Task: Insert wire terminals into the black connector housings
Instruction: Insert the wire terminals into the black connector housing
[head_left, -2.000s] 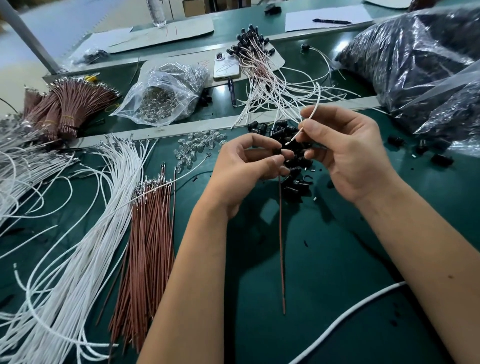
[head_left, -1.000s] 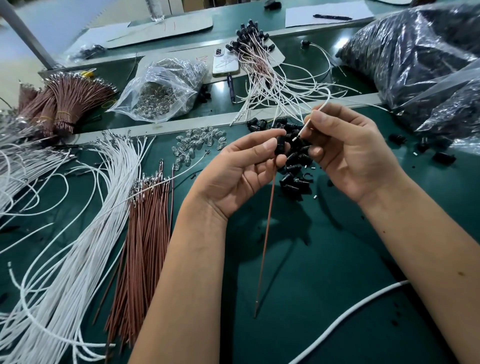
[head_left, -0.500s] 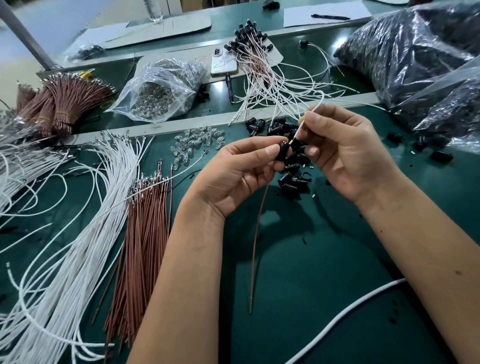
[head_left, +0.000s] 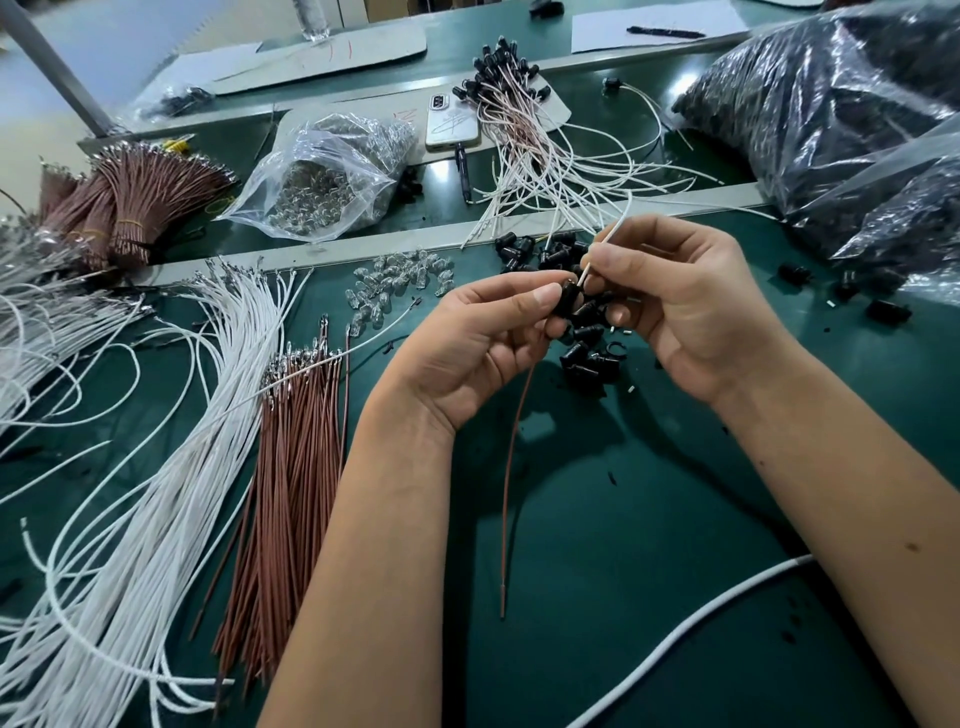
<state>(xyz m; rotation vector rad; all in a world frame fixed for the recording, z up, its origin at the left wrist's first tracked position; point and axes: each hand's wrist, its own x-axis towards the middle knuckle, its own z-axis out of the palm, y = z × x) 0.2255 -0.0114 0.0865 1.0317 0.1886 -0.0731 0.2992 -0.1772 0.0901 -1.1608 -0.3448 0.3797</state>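
A black connector housing is pinched between the thumb and fingers of the left hand, above the green worktop. A brown wire hangs from beneath this housing and trails toward the near edge of the worktop. A white wire is gripped between the thumb and forefinger of the right hand, its lower end brought to the top of the housing; whether the terminal is seated inside cannot be told. A loose pile of black housings lies just behind and below the held housing. Left of the housing, a bundle of brown wires and a spread of white wires are laid out. Clear bulbs are scattered to its upper left.
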